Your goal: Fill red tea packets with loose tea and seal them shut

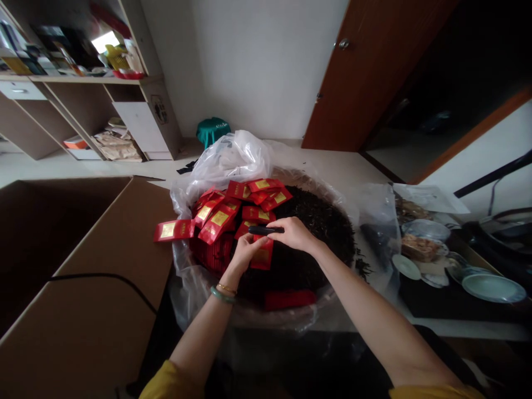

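Observation:
Fingers closed, my right hand (pixel 294 233) grips a slim black bar-shaped tool (pixel 258 229). Just below it, my left hand (pixel 245 255) pinches the upper part of a red packet (pixel 261 258) with a gold panel. The two hands almost meet at the packet's top, and the fingers partly hide where tool and packet come together. Behind the left hand, several red packets with gold labels (pixel 220 217) lie heaped on dark loose leaves (pixel 318 219), which look like tea. A stack of red packets (pixel 214 255) stands on edge left of my left wrist.
Clear plastic sheeting (pixel 245 152) lines the round container of leaves. An open cardboard box (pixel 100 244) stands on the left, with a black cable (pixel 112 275) across it. A flat red packet (pixel 291 299) lies nearest me. Pale dishes (pixel 494 287) sit on the right.

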The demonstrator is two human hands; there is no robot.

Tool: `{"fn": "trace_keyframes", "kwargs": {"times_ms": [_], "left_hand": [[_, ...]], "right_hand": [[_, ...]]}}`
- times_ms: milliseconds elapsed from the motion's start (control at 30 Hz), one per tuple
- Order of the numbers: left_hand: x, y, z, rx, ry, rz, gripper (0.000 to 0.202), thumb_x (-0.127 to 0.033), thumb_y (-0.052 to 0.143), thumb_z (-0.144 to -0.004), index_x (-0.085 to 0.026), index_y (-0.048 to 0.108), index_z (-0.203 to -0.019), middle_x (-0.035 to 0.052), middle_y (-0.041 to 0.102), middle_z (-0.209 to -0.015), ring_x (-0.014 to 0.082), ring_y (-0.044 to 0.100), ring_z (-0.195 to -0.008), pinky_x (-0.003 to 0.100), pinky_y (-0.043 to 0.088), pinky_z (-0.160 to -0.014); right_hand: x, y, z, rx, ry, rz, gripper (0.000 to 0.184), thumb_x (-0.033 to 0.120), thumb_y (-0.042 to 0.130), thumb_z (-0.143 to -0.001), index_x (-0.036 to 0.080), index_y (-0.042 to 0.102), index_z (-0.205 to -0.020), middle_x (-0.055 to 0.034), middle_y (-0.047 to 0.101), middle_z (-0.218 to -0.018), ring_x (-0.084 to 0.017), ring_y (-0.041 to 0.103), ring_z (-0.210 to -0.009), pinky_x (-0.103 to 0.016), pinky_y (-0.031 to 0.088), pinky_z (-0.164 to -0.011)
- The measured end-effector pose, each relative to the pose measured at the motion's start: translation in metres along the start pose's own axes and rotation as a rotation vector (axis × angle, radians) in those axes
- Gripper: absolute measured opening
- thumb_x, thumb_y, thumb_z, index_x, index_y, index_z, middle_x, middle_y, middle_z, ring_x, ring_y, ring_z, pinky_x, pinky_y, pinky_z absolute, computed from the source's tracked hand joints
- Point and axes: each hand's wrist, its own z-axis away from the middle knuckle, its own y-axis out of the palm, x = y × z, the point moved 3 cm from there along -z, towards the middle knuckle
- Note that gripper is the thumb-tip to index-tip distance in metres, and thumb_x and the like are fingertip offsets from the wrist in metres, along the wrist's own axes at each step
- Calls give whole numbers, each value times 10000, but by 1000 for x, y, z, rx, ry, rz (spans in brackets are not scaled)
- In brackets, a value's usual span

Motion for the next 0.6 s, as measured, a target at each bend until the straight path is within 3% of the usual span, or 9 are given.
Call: {"fn": "trace_keyframes", "kwargs": {"times_ms": [167, 333, 500, 600], "left_hand": [[2, -3, -3, -21, 3, -12, 412, -491, 804, -528, -120, 694, -671, 15, 668, -616, 109, 566, -548, 207, 426, -534], [1, -3, -4, -25, 71, -41, 348, -394, 833, -501, -139, 691, -690, -10, 671, -651, 116, 582, -605, 214, 442, -598], [-3, -2, -1, -60, 62, 27, 370, -396, 827, -504, -147, 639, -703, -25, 640, -638, 103, 552, -573, 206, 432, -567], [-2, -5, -2, -118, 69, 30, 369, -433, 803, -537, -147, 581, -613, -52, 563, -546, 67, 466, -492, 180, 367, -497]], "right_hand": [[-3, 1, 1, -4, 16, -64, 242, 284, 701, -733, 254, 737, -971, -24, 746, -967, -229, 689, -908, -301, 511, -804], [-13, -5, 1, 10, 7, -206, 343, 303, 746, -683, 227, 716, -1015, -22, 746, -940, -205, 691, -848, -293, 519, -777], [-56, -21, 3, -188, 108, -105, 323, 348, 708, -725, 208, 709, -1016, -47, 743, -938, -210, 691, -831, -301, 523, -759], [-85, -23, 7, -204, 184, 68, 356, 388, 677, -760, 214, 686, -1071, -60, 733, -984, -227, 684, -867, -316, 513, -769]]}}
